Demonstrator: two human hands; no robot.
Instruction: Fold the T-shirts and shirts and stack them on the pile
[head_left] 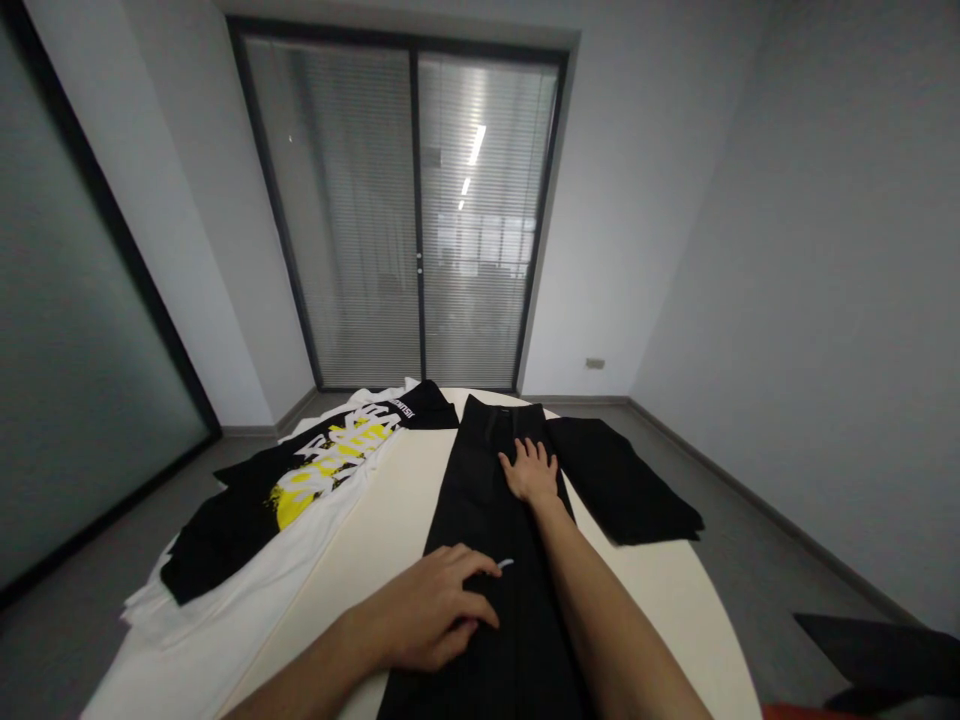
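A pair of black trousers (pixel 480 480) lies lengthwise on the table, its waistband at the far end and its lower part running off the bottom of the view. My right hand (pixel 531 472) rests flat with fingers spread on the upper part, near the waistband. Closer to me, my left hand (pixel 442 607) lies over the left side of the trousers, fingers apart and slightly bent, holding nothing. Just beyond its fingertips a small white mark (pixel 505 563) shows on the black cloth.
The cream table (pixel 412 470) has a rounded edge. On its right lies a folded black garment (pixel 626 480). To the left, a black shirt with yellow and white print (pixel 330 465) lies over white cloth (pixel 240 615). A dark object (pixel 885 650) stands at lower right.
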